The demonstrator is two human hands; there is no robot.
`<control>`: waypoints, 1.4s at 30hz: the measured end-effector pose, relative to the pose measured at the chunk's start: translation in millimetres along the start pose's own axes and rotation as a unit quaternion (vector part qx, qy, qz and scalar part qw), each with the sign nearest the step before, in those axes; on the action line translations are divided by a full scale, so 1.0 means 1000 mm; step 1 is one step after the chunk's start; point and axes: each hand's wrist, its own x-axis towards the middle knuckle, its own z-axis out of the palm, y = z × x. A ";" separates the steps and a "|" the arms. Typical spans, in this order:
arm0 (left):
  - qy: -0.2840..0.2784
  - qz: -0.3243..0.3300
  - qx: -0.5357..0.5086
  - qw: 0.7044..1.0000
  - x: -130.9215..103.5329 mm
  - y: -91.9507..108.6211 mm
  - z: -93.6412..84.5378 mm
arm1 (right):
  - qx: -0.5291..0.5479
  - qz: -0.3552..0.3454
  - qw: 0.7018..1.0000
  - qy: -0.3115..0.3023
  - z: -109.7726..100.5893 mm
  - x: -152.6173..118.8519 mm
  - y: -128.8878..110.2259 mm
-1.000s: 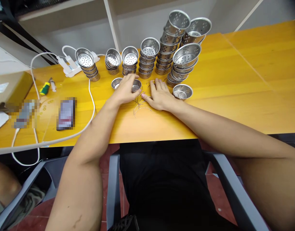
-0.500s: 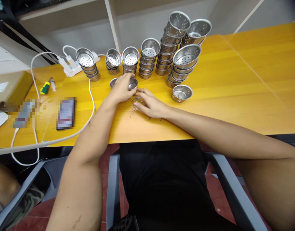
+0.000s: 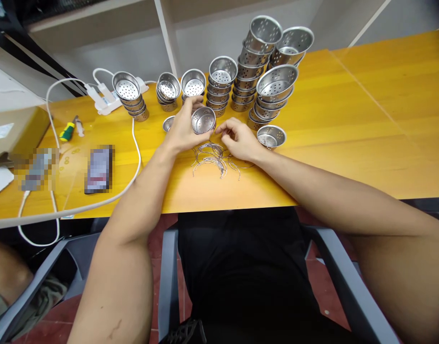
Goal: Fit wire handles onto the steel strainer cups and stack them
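Note:
My left hand [image 3: 185, 128] is closed around a small perforated metal cup [image 3: 203, 120], tilted so its open top faces me. Just right of that cup, my right hand [image 3: 239, 138] has its thumb and fingers pinched together on what looks like a thin wire, mostly hidden by the fingers. Below both hands lies a loose pile of curved metal wires [image 3: 210, 161]. Another small cup [image 3: 168, 123] stands partly hidden behind my left hand. A single perforated cup [image 3: 271, 137] sits on the table beyond my right wrist.
Stacks of perforated cups [image 3: 223, 79] line the back of the yellow table [image 3: 366, 143], with a taller stack [image 3: 264, 36] to the right. On the left are a power strip [image 3: 108, 101], a white cable [image 3: 136, 143], a screwdriver [image 3: 67, 131], a phone [image 3: 98, 169] and a cardboard box [image 3: 18, 134].
My left hand has lifted one cup and tilted it toward me. My right hand has moved up and right from the wire pile, its fingers now pinched beside the cup.

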 end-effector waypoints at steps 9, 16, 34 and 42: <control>0.021 0.023 -0.003 1.000 0.002 0.000 0.006 | -0.112 -0.065 0.986 -0.106 0.005 -0.006 -0.025; 0.035 0.000 0.030 0.999 0.002 -0.005 0.002 | -0.165 -0.089 0.960 -0.207 -0.014 -0.002 -0.033; 0.063 -0.025 0.028 0.997 0.002 0.009 0.011 | -0.138 -0.095 0.974 -0.154 0.005 -0.002 -0.042; 0.141 -0.090 -0.018 0.986 0.008 -0.010 0.011 | -0.017 -0.131 0.988 -0.085 -0.020 -0.005 -0.054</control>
